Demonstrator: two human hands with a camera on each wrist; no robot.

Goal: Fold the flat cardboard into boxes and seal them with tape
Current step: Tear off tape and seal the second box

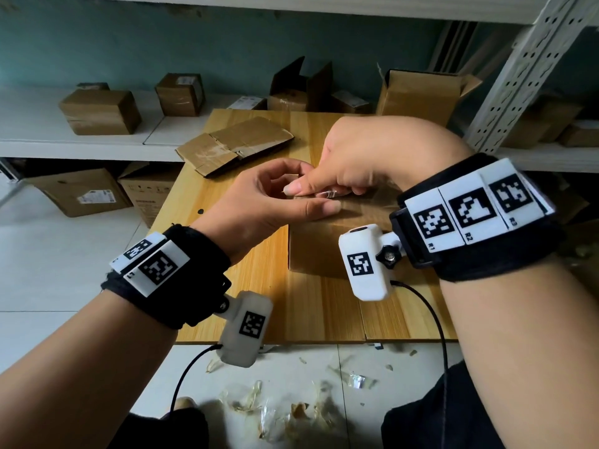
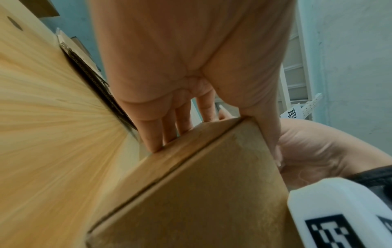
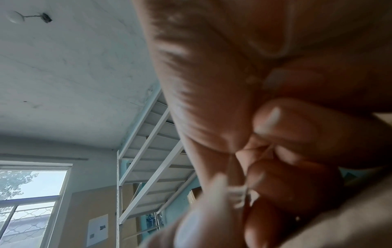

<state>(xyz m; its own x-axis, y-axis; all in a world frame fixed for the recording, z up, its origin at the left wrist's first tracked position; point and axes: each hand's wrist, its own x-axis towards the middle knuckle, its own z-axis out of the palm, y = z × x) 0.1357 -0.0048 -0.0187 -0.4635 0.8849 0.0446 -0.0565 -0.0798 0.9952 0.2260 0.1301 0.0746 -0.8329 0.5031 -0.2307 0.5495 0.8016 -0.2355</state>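
We see the right hand (image 1: 353, 157) pinching a strip of clear tape (image 1: 327, 193) between thumb and curled fingers, over the top of the folded box (image 1: 319, 251). The left hand (image 1: 259, 196) holds that box, thumb (image 1: 319, 209) flat on top; only the left wrist view shows its fingers (image 2: 152, 134) curled down the far side and the seam between the flaps. The box stands on the wooden table (image 1: 311, 306) at its centre. One stack of flat cardboard (image 1: 233, 145) lies at 11 o'clock from it. The right wrist view shows only blurred fingertips (image 3: 282, 120) closed together.
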